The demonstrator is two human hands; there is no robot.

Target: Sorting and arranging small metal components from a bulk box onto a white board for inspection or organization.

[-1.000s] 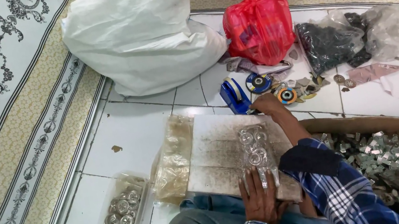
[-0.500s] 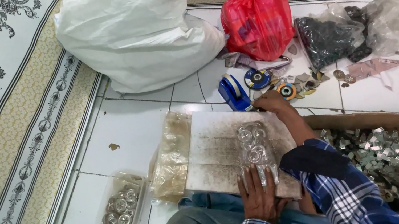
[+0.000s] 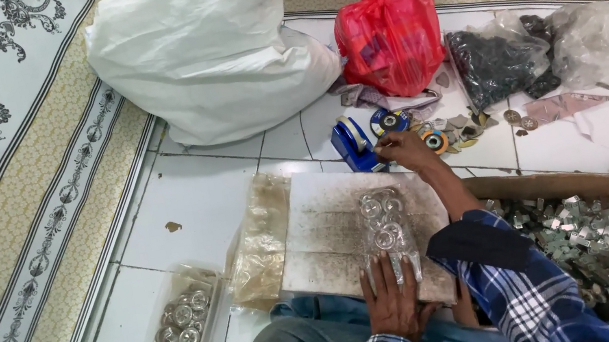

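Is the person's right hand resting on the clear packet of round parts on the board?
No: the right hand reaches out to the blue tape dispenser, while the left hand presses the packet.

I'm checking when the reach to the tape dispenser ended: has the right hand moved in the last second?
No. The right hand stays at the blue tape dispenser, the same side of the red bag as before.

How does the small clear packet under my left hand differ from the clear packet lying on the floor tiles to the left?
The packet under the left hand lies on the worn white board on the lap, long and narrow; the floor packet sits alone on the white tiles, wider and untouched. The board packet's round pieces stand in a rough column, while the floor packet's bunch in a cluster. Both are clear plastic holding round shiny pieces.
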